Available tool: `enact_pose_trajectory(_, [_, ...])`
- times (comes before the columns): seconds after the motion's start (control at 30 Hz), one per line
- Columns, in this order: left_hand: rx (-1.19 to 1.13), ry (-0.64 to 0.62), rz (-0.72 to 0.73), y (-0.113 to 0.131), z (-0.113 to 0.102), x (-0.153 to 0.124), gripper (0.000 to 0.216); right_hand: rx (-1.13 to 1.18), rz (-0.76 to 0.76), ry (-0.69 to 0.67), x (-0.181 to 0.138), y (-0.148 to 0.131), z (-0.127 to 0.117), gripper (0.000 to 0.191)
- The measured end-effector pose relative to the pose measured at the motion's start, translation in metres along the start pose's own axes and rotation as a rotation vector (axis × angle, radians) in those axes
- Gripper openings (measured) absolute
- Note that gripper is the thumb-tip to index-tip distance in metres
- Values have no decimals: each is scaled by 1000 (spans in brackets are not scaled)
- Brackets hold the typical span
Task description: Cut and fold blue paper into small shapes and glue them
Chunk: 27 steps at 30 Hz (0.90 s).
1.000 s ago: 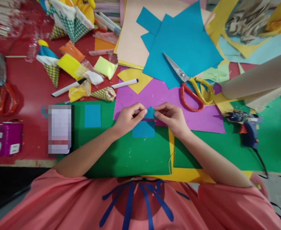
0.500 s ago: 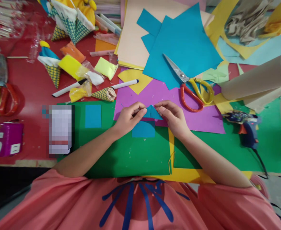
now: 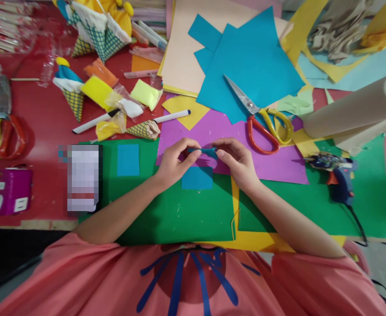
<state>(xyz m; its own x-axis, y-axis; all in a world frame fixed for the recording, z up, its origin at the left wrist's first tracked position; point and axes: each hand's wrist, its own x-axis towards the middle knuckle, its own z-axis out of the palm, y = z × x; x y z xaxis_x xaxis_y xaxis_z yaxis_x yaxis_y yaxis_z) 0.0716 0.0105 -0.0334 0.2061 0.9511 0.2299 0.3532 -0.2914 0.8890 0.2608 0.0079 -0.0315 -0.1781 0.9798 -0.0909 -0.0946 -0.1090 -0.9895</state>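
Observation:
Between my hands is a small folded piece of blue paper (image 3: 209, 151), seen nearly edge-on as a narrow strip. My left hand (image 3: 179, 160) pinches its left end between thumb and fingers. At the other end, my right hand (image 3: 237, 159) grips it the same way; the fingertips hide parts of the paper. Just below lies a flat blue paper rectangle (image 3: 197, 178) on the green sheet (image 3: 180, 219). Another blue paper square (image 3: 128, 160) rests farther left, beside a blurred-out phone-like object (image 3: 84, 177). A purple sheet (image 3: 268, 164) lies under my hands.
Red-and-yellow scissors (image 3: 262, 118) lie open beyond my right hand, on blue paper (image 3: 248, 66). A glue gun (image 3: 341, 177) and a paper roll (image 3: 354, 105) are at right. Pens, clay packets (image 3: 97, 92) and patterned cones (image 3: 73, 103) crowd the upper left; more scissors (image 3: 4, 123) lie far left.
The blue paper in my hands has tilted from showing a folded, pointed face to a thin edge-on strip. Both hands stay in nearly the same place.

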Motion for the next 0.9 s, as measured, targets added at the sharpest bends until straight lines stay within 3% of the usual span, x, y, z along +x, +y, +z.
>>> enact_pose_trajectory(0.17, [36,66,235,-4,-1,0,9,96,-51,21,1,4,1,33])
enact_pose_trajectory(0.3, [48,72,334,-4,-1,0,13,112,-35,-7,1,7,0,30])
enact_pose_trajectory(0.5, [52,80,367,-2,-1,1,15,114,-22,-8,2,8,-1,31])
enact_pose_trajectory(0.73, [73,27,390,2,-2,0,16,112,-12,-39,3,5,-1,47])
enact_pose_trajectory(0.9, [38,-6,344,3,-3,-1,14,67,19,-41,2,1,-1,34])
